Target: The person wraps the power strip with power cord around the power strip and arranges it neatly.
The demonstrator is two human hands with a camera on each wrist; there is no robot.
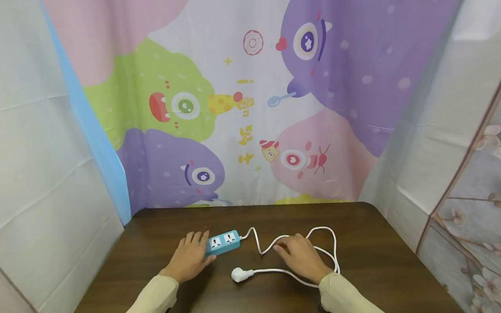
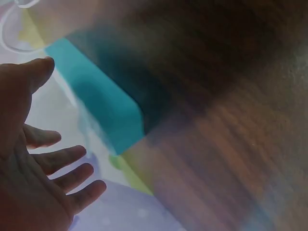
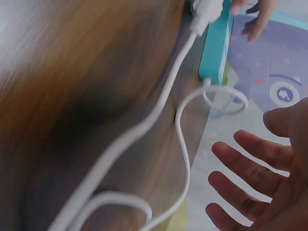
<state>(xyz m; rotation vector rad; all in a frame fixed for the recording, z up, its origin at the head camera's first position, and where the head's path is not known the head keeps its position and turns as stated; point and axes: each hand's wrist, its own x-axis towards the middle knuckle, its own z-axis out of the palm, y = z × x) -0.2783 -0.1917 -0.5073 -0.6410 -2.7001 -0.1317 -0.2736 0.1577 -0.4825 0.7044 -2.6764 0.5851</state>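
Observation:
A blue power strip [image 1: 226, 249] with white socket faces lies on the dark wooden table, left of centre in the head view. My left hand [image 1: 189, 257] is at its left end, overlapping it there. In the left wrist view, that hand's fingers [image 2: 67, 156] are spread beside the strip [image 2: 96, 96]. From the strip's right end runs a white cord [image 1: 279, 270], loosely looped, ending in a white plug [image 1: 238, 274] in front of the strip. Over the cord's middle is my right hand [image 1: 303, 256]; the right wrist view shows its fingers [image 3: 250, 178] apart and slightly bent, with nothing between them.
The brown wooden table [image 1: 172, 219] has rounded far corners. Behind it hangs a curtain [image 1: 250, 182] printed with cartoon monsters. Pale wall panels flank the table, and flowered tiles [image 1: 469, 243] show at the right.

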